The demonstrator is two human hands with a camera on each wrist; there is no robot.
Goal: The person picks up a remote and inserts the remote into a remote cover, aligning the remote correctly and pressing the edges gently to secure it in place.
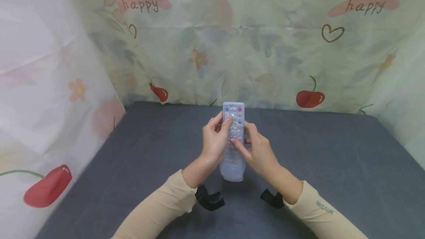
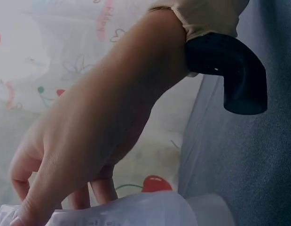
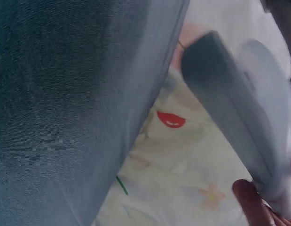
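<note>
A white remote control (image 1: 233, 158) in a clear sleeve stands tilted up above the dark table, its buttons facing the head camera. My left hand (image 1: 215, 141) grips it from the left, thumb lying over the upper buttons and fingers behind. From the right, my right hand (image 1: 260, 152) holds its side, the thumb on the middle buttons. In the left wrist view the remote's lower end (image 2: 150, 212) shows below the left hand (image 2: 84, 136). The right wrist view gives the back of the remote (image 3: 234, 103), with fingertips (image 3: 248, 197) of the right hand at its edge.
The dark cloth-covered table (image 1: 159, 139) runs back to a printed curtain (image 1: 245, 54) with cherries and hearts. More curtain (image 1: 53, 95) hangs along the left side. Black wrist mounts (image 1: 210, 199) sit at both cuffs, under the forearms.
</note>
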